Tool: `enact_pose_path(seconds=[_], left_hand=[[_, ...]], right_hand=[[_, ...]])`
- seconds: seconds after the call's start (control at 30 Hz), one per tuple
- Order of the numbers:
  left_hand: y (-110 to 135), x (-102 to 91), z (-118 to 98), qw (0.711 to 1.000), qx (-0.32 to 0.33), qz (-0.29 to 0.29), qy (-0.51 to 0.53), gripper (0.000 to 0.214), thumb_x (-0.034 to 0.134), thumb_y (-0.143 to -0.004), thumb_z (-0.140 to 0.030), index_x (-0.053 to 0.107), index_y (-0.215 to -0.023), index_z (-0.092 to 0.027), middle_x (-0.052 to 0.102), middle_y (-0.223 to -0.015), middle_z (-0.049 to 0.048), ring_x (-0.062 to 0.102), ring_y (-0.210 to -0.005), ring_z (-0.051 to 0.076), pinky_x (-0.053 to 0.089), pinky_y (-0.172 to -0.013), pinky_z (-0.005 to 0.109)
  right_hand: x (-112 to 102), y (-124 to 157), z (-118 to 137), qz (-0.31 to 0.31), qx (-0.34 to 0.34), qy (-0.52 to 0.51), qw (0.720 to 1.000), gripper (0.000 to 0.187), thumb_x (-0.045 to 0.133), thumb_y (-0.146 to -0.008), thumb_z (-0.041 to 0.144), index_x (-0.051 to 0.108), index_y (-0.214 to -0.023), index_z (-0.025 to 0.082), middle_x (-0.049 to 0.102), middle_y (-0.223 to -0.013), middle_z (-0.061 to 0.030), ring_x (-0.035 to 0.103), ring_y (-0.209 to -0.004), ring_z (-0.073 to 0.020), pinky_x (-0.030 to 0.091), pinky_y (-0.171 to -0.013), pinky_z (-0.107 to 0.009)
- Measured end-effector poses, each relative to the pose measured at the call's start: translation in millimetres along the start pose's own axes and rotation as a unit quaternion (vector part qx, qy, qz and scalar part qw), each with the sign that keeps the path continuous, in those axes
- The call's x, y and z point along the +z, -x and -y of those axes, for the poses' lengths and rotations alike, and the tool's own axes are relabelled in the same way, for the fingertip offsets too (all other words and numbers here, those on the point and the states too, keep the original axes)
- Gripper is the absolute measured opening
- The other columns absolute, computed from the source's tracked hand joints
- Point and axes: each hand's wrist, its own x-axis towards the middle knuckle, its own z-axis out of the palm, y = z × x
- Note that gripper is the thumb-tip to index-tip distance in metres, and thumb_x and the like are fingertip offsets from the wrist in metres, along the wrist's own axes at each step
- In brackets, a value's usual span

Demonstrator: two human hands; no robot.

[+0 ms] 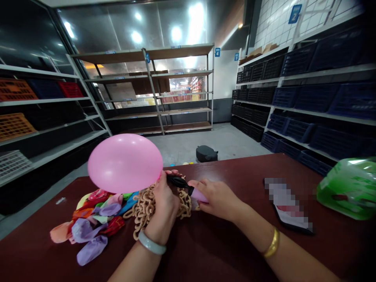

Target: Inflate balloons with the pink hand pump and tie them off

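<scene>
A large inflated pink balloon [125,163] floats just above the table at left of centre, lying on its side. My left hand [166,196] is closed at its neck, beside the black nozzle [177,181] of a hand balloon pump. My right hand [216,197] is wrapped round the pump's pale pink body [199,195], which is mostly hidden by the fingers. Below the balloon lies a pile of limp balloons [91,225] in purple, red, orange, green and blue. A heap of beige looped links [143,209] sits under and behind my left hand.
On the brown table [235,250], a flat dark-edged object [289,205] with a pixelated face lies at right, near a green-and-clear plastic package [348,188]. A dark grey item [206,153] stands beyond the table. Shelves with crates [311,96] line the room.
</scene>
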Motion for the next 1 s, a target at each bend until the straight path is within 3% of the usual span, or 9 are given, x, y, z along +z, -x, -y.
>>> enact_pose_path(seconds=[0.1, 0.27, 0.43, 0.57, 0.7, 0.77, 0.83, 0.9, 1.0], left_hand=[[-21, -11.3, -16, 0.998, 0.008, -0.056, 0.013, 0.017, 0.057, -0.085, -0.024, 0.054, -0.07, -0.015, 0.066, -0.07, 0.0035, 0.065, -0.069, 0.014, 0.051, -0.075, 0.029], [-37, -19.0, -33, 0.997, -0.039, -0.07, -0.003, 0.015, 0.058, -0.084, -0.021, 0.056, -0.071, -0.015, 0.069, -0.074, 0.0056, 0.068, -0.072, 0.014, 0.052, -0.074, 0.028], [-28, -11.4, -32, 0.993, -0.106, -0.036, -0.026, 0.011, 0.058, -0.083, -0.022, 0.057, -0.074, -0.015, 0.068, -0.069, 0.0039, 0.065, -0.062, 0.014, 0.051, -0.062, 0.025], [-18, -7.3, -29, 0.989, -0.135, 0.038, -0.049, 0.016, 0.061, -0.081, -0.024, 0.05, -0.072, -0.017, 0.064, -0.066, 0.0019, 0.062, -0.058, 0.013, 0.047, -0.055, 0.023], [0, -0.3, -22, 0.974, -0.147, 0.144, -0.098, 0.031, 0.065, -0.078, -0.036, 0.043, -0.066, -0.018, 0.055, -0.059, -0.0005, 0.052, -0.052, 0.011, 0.031, -0.042, 0.017], [13, 3.6, -15, 0.959, -0.164, 0.185, -0.14, 0.035, 0.063, -0.079, -0.042, 0.041, -0.065, -0.019, 0.052, -0.054, -0.0008, 0.045, -0.046, 0.01, 0.023, -0.039, 0.017], [27, 5.6, -6, 0.935, -0.194, 0.228, -0.191, 0.036, 0.06, -0.081, -0.046, 0.043, -0.064, -0.019, 0.052, -0.052, -0.0001, 0.04, -0.043, 0.009, 0.02, -0.038, 0.018], [38, 5.0, 3, 0.904, -0.221, 0.265, -0.253, 0.036, 0.057, -0.082, -0.049, 0.049, -0.065, -0.018, 0.053, -0.052, 0.0015, 0.04, -0.041, 0.01, 0.02, -0.038, 0.02], [48, 2.9, 12, 0.865, -0.212, 0.297, -0.343, 0.038, 0.054, -0.082, -0.051, 0.058, -0.066, -0.017, 0.054, -0.049, 0.003, 0.039, -0.039, 0.011, 0.02, -0.039, 0.022]], right_hand=[[1, 0, -11, -0.006, 0.003, -0.004, 1.0, 0.066, 0.058, -0.079, 0.032, 0.034, -0.14, 0.032, 0.059, -0.111, -0.0062, 0.062, -0.086, -0.0227, 0.042, -0.073, -0.032], [4, -2, -48, -0.041, 0.088, 0.029, 0.995, 0.065, 0.055, -0.078, 0.028, 0.036, -0.14, 0.028, 0.059, -0.113, -0.0087, 0.062, -0.091, -0.0252, 0.042, -0.074, -0.035], [11, 4, -81, 0.014, 0.155, 0.071, 0.985, 0.066, 0.056, -0.073, 0.018, 0.043, -0.137, 0.028, 0.063, -0.106, -0.009, 0.061, -0.098, -0.0275, 0.042, -0.077, -0.036], [10, 9, -92, 0.032, 0.188, 0.078, 0.978, 0.059, 0.06, -0.075, 0.019, 0.049, -0.133, 0.023, 0.062, -0.112, -0.0129, 0.059, -0.104, -0.0294, 0.043, -0.082, -0.039], [0, 2, -80, -0.084, 0.176, 0.06, 0.979, 0.045, 0.063, -0.081, 0.033, 0.059, -0.125, 0.02, 0.057, -0.123, -0.0151, 0.051, -0.114, -0.0319, 0.038, -0.095, -0.048], [-2, -4, -64, -0.169, 0.126, -0.049, 0.976, 0.03, 0.052, -0.091, 0.034, 0.066, -0.115, 0.022, 0.061, -0.117, -0.011, 0.052, -0.113, -0.0258, 0.039, -0.097, -0.043], [1, -9, -44, -0.182, 0.054, -0.216, 0.958, 0.03, 0.049, -0.092, 0.039, 0.071, -0.104, 0.021, 0.063, -0.105, -0.009, 0.057, -0.104, -0.0224, 0.044, -0.093, -0.039], [7, -11, -25, -0.119, 0.023, -0.384, 0.915, 0.032, 0.053, -0.089, 0.046, 0.072, -0.094, 0.02, 0.064, -0.099, -0.0076, 0.061, -0.094, -0.0215, 0.049, -0.085, -0.037], [17, -9, -5, -0.013, 0.043, -0.612, 0.789, 0.036, 0.058, -0.085, 0.05, 0.069, -0.096, 0.018, 0.065, -0.079, -0.0039, 0.06, -0.063, -0.0171, 0.051, -0.061, -0.034]])
